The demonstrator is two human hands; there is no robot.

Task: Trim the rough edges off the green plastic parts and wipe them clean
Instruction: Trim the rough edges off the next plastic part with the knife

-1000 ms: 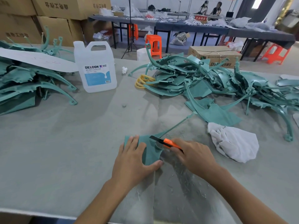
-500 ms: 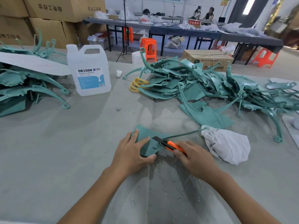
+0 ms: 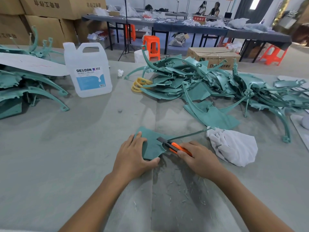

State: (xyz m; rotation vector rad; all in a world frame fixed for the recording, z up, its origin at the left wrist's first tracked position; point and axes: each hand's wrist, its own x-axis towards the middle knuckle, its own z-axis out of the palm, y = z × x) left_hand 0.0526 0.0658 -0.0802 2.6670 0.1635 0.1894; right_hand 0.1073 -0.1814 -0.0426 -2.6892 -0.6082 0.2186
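Head view, part: A green plastic part (image 3: 152, 145) lies flat on the grey worktable (image 3: 58, 156), directly in front of the person, its thin arm reaching toward a white cloth (image 3: 234, 148).
Left hand: The left hand (image 3: 133, 154) presses the part down, fingers extended across it and thumb at its near edge.
Right hand: The right hand (image 3: 199, 159) grips an orange utility knife (image 3: 173, 146), fingers curled round the handle and the dark tip on the part's right edge.
Debris: Pale shavings (image 3: 184, 190) litter the table below the hands.
Surroundings: A heap of green parts (image 3: 209, 84) sits beyond, a second stack (image 3: 25, 87) at far left, and a Dexcon jug (image 3: 88, 71) between them.
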